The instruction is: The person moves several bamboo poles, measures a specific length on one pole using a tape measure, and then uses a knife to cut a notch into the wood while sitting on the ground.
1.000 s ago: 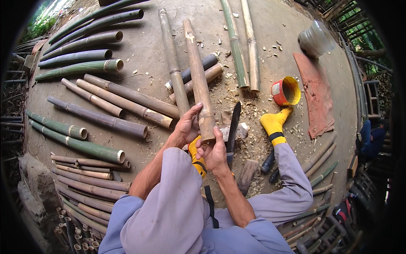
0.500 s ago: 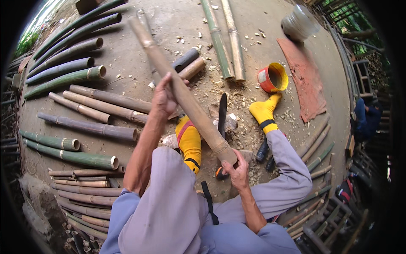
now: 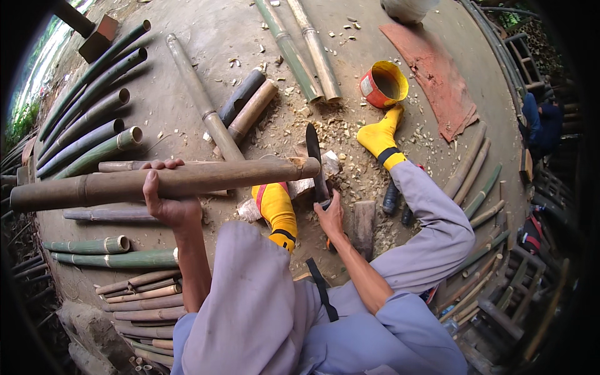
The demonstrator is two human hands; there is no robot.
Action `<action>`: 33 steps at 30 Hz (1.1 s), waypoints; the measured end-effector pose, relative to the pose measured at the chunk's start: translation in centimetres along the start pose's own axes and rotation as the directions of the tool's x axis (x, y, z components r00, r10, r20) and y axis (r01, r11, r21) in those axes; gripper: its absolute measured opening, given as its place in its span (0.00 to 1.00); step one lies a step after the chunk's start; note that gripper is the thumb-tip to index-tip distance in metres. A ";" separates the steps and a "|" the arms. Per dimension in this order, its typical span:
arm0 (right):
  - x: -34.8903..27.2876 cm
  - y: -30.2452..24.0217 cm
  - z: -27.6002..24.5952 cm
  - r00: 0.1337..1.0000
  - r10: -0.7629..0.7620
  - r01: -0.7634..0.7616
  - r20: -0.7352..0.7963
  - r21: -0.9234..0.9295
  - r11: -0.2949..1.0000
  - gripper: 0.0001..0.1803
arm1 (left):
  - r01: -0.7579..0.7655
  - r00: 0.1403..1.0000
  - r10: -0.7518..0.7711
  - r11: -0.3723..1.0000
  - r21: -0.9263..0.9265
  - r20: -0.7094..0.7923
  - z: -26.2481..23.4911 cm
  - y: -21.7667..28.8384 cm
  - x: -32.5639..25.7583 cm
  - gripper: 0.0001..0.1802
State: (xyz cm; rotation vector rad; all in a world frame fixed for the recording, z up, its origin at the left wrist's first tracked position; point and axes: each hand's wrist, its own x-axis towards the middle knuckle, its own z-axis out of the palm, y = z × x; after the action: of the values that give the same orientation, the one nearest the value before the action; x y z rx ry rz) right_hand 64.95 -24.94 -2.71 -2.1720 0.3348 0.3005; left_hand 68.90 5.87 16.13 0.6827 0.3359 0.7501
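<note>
A thick brown bamboo pole (image 3: 237, 176) lies nearly level across my front. My left hand (image 3: 169, 197) is closed around it from below, fingertips showing over its top. The pole's right end has a pale notch and is close to a machete's dark blade (image 3: 316, 159), which points away from me. Lower down, my right hand (image 3: 331, 220) is closed on the machete near the base of the blade; the handle is mostly hidden, with a bit of orange showing. Beneath the pole's right part, my left foot wears a yellow sock (image 3: 275, 212) beside a pale wood block (image 3: 301, 187).
Several bamboo poles (image 3: 94, 140) lie in rows at left, more at right. Ahead are two long poles (image 3: 315, 53) and short dark and brown pieces (image 3: 253, 109). A red-yellow bucket (image 3: 374, 92) stands beyond my right foot (image 3: 378, 137), near a reddish sheet (image 3: 431, 81). Wood chips litter the ground.
The bamboo pole has swung from a steep slant to nearly level, its far end now at left. My right hand has let go of its near end and taken hold of the machete.
</note>
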 end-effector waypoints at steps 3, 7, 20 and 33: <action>-1.0 -1.6 -0.8 0.998 0.042 -0.040 -0.037 0.066 0.997 0.30 | -0.015 1.000 0.015 0.999 -0.040 0.002 0.9 0.9 -2.3 0.20; -3.4 -4.3 -5.0 0.995 0.091 -0.092 -0.033 -0.015 0.996 0.25 | -0.056 0.998 0.057 0.995 0.084 -0.011 1.0 1.3 -4.1 0.23; -6.9 -8.6 -5.2 0.949 -0.243 0.240 0.203 0.037 0.970 0.28 | -0.303 0.752 0.119 0.936 0.181 0.648 -1.9 0.2 -9.1 0.28; -2.8 -6.8 -4.5 0.954 -0.175 0.191 0.244 -0.042 0.981 0.20 | -0.285 0.792 0.111 0.937 0.202 0.600 -3.1 0.5 -10.9 0.30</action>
State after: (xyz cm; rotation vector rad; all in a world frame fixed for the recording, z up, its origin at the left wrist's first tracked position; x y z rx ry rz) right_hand 65.14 -24.40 5.93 -2.1829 -0.0131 0.4693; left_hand 59.47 -0.35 14.68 1.1992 -0.2072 0.6588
